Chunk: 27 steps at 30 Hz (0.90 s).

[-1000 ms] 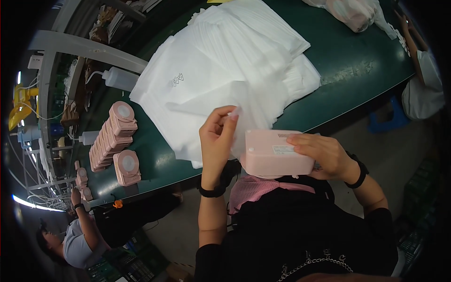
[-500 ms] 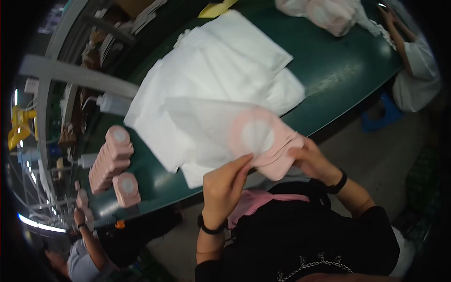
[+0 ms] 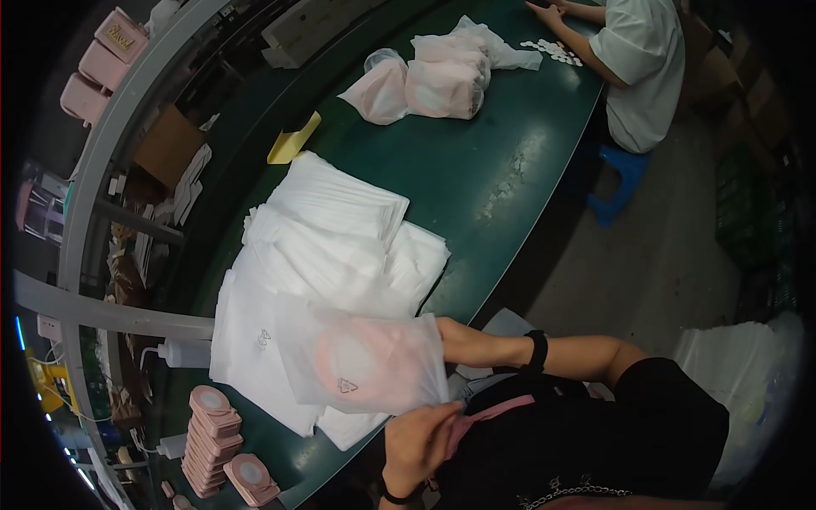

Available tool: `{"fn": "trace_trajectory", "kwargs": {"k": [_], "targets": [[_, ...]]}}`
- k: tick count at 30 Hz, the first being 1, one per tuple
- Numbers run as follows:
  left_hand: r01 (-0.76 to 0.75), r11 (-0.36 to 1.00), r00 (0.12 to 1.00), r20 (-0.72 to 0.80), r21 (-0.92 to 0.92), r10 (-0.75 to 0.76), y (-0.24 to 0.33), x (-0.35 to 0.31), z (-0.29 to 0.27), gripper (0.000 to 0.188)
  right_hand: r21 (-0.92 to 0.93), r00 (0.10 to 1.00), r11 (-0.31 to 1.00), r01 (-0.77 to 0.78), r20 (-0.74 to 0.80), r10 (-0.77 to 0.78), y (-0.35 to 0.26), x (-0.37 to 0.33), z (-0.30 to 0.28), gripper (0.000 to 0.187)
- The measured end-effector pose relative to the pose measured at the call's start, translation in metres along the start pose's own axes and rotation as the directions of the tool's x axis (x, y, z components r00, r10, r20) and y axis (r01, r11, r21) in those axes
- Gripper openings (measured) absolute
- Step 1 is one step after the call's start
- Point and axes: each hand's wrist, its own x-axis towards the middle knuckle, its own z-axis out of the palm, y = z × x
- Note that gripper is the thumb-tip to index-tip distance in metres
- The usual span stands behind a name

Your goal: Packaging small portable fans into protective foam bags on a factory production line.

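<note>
A translucent plastic bag (image 3: 293,374) with a pink, rounded case (image 3: 387,365) inside is held over the near edge of a white bag pile. The case has a pale round disc on its face. My left hand (image 3: 416,446) is closed, pinching the bag's near corner. At the bag's right edge, my right hand (image 3: 455,342) grips it, its fingertips mostly hidden by the film. Under and beyond the held bag lies the pile of white plastic bags (image 3: 327,229) on the green table (image 3: 476,221).
Pink cases (image 3: 208,446) stand stacked at the near left, with another small stack (image 3: 251,478) beside them. Filled bags (image 3: 442,76) lie farther along the table. A seated person (image 3: 642,68) is at the far right. A grey metal frame (image 3: 127,319) and white bottle (image 3: 187,353) border the left.
The pink case now sits deeper in the bag, which covers it. My right hand has moved to the bag's edge. The view has swung to the right, showing more of the far table.
</note>
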Motion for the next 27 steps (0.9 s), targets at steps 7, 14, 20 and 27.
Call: {"fn": "trace_trajectory", "kwargs": {"k": [7,14,20,27], "targets": [[0.176,0.957,0.525,-0.801,-0.229,-0.288,-0.015,-0.02,-0.069,0.014,-0.617,0.889,0.687,0.383,0.448,-0.093,-0.05,0.005,0.054,0.035],[0.246,0.969,0.499,-0.859,0.012,-0.116,0.047,-0.004,-0.098,0.016,-0.354,0.383,0.162,0.921,0.753,-0.534,-0.07,0.016,0.094,0.021],[0.219,0.976,0.734,-0.656,-0.014,-0.174,0.067,-0.005,-0.074,0.023,-0.098,0.578,0.725,0.682,0.68,-0.451,-0.047,0.013,0.105,0.012],[-0.088,0.942,0.668,-0.721,-0.324,-0.186,-0.027,-0.015,-0.044,0.038,-0.046,0.658,0.782,0.622,0.573,-0.489,-0.088,-0.005,0.115,0.009]]}}
